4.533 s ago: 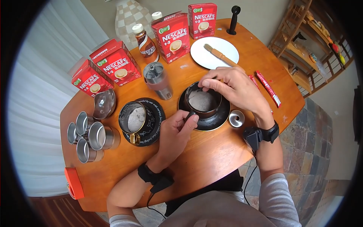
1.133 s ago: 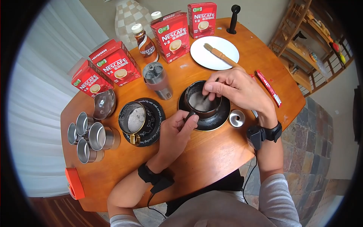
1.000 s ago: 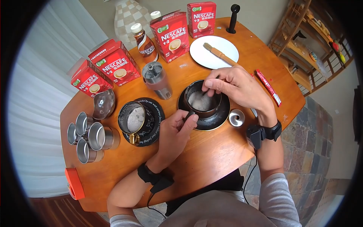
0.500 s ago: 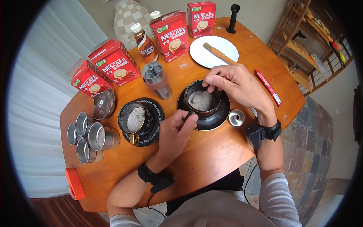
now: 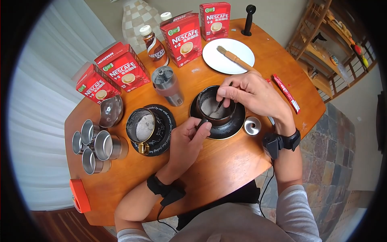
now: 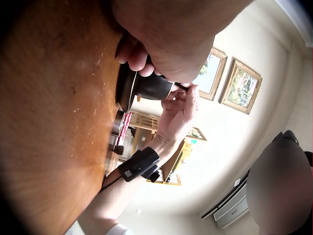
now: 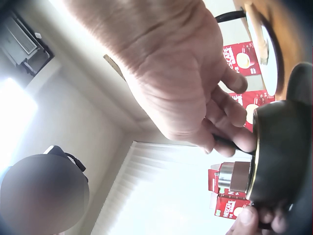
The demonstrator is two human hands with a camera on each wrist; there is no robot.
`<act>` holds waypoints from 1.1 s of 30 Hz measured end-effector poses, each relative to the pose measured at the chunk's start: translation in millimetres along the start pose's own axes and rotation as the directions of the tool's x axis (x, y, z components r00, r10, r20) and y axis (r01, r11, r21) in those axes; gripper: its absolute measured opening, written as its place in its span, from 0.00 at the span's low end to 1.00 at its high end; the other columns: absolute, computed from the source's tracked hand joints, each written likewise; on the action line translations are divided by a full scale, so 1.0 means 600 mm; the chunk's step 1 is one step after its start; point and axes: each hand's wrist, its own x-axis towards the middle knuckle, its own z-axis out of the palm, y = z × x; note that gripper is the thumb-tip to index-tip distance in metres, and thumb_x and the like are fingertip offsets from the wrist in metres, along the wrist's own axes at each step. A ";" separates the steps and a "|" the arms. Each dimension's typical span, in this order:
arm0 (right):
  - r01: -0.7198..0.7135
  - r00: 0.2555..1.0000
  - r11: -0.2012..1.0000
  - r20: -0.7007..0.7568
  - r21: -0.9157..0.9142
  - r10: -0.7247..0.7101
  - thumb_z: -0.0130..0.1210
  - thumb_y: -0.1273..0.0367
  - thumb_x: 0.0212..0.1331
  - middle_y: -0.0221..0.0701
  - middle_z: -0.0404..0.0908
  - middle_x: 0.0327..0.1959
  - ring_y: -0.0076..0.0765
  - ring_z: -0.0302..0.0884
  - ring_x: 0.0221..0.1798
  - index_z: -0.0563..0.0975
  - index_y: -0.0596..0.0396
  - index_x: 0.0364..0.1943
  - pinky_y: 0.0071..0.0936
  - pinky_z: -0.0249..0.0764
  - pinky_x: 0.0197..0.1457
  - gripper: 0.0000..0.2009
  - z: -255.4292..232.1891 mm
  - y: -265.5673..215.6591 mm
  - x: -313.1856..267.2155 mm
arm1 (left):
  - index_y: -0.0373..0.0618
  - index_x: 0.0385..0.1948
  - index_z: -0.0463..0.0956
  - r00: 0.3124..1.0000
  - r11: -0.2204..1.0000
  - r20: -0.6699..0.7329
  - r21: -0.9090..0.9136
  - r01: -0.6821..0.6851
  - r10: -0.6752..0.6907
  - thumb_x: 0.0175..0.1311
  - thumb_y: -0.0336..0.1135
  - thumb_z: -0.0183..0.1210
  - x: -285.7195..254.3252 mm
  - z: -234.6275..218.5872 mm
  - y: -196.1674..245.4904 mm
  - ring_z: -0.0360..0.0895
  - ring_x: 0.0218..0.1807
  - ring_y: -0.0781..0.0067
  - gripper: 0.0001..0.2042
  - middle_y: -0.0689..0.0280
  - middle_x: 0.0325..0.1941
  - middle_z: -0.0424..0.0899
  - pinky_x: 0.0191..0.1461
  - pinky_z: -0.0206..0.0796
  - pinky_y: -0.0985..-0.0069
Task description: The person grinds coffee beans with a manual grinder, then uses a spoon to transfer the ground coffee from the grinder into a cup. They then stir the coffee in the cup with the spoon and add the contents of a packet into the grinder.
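- The left hand (image 5: 186,139) sits nearest, thumb and curled fingers pinching the handle of the dark coffee cup (image 5: 215,105) at its near left side. Steadying it there looks like the right way to keep the cup from turning while the spoon moves.
- The cup stands upright on a black saucer (image 5: 234,123), mid-table, with pale foamy liquid inside.
- The right hand (image 5: 253,94) arches over the cup's far rim, fingertips pressed together around the stem of a thin spoon (image 5: 218,106) whose bowl dips into the liquid. Small, slow circles kept off the wall would, I judge, avoid slopping over the rim.
- Just right of the saucer lies a small metal lid (image 5: 252,126).
- Left stands a second cup (image 5: 141,126) on a printed coaster.
- Beyond are a metal grinder (image 5: 168,85), a white plate (image 5: 242,64) with a brush, and Nescafé boxes (image 5: 182,38).
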 end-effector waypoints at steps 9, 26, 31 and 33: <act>-0.017 1.000 1.000 -0.005 -0.021 0.017 0.58 0.60 0.74 0.30 0.87 0.25 0.28 0.82 0.30 0.87 0.59 0.37 0.31 0.75 0.37 0.16 0.000 -0.001 0.000 | 0.38 0.35 0.80 0.997 0.998 -0.053 -0.018 -0.060 0.059 0.78 0.39 0.63 0.002 0.007 -0.005 0.66 0.21 0.92 0.13 0.76 0.21 0.77 0.24 0.57 0.84; -0.037 0.998 0.999 0.047 0.010 0.036 0.58 0.60 0.74 0.30 0.89 0.27 0.27 0.84 0.33 0.88 0.59 0.38 0.29 0.77 0.40 0.16 -0.005 0.000 0.000 | 0.38 0.36 0.80 0.997 0.998 -0.052 -0.021 -0.061 0.060 0.78 0.39 0.63 0.001 0.007 -0.007 0.66 0.21 0.92 0.13 0.76 0.21 0.77 0.24 0.57 0.84; 0.013 1.000 0.999 0.019 0.030 -0.013 0.58 0.61 0.74 0.30 0.89 0.27 0.27 0.84 0.32 0.87 0.60 0.38 0.29 0.77 0.40 0.16 0.000 0.010 -0.001 | 0.38 0.36 0.81 0.997 0.998 -0.060 -0.033 -0.059 0.056 0.78 0.40 0.63 0.001 0.009 -0.001 0.67 0.21 0.92 0.13 0.75 0.21 0.78 0.24 0.58 0.84; 0.002 0.999 1.000 0.048 0.017 -0.003 0.58 0.60 0.74 0.30 0.89 0.28 0.27 0.84 0.32 0.87 0.60 0.38 0.29 0.77 0.40 0.16 -0.003 0.004 -0.001 | 0.38 0.37 0.81 0.997 0.998 -0.055 -0.026 -0.062 0.061 0.78 0.39 0.63 0.002 0.008 -0.002 0.67 0.22 0.92 0.13 0.75 0.21 0.78 0.24 0.58 0.84</act>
